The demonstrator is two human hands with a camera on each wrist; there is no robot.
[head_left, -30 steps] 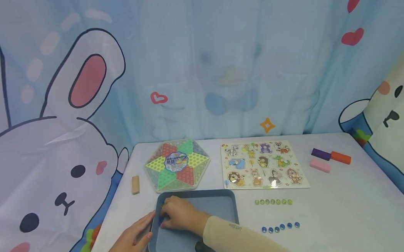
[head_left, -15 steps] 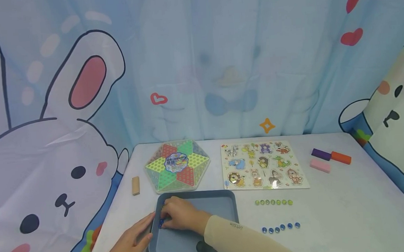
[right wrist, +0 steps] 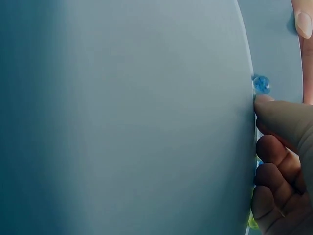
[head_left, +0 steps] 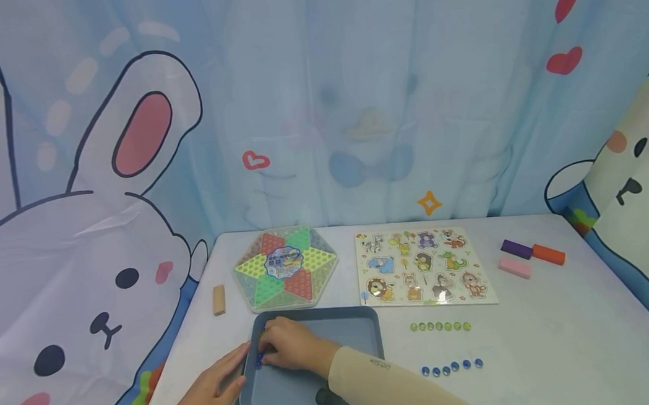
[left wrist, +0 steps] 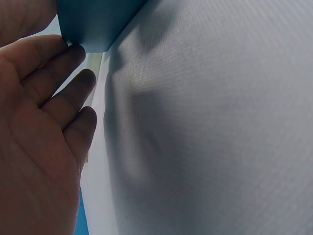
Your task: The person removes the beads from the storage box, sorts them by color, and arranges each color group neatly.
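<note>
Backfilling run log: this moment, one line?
left hand: at left edge of rectangular tray; right hand: inside tray, beside blue marble, grasp unclear; table: lime marble row, blue marble row

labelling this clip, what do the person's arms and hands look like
The right sleeve is beige, with dark lettering too small to read. The right hand and left hand wear no gloves; no left sleeve shows.

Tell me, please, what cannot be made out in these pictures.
Head view: number of blue beads at the right hand, which hides some.
Head view: what the dark object is; the sleeve covers part.
Head view: print on the hexagonal board; too small.
Right wrist view: green bead; the hand hides part.
</note>
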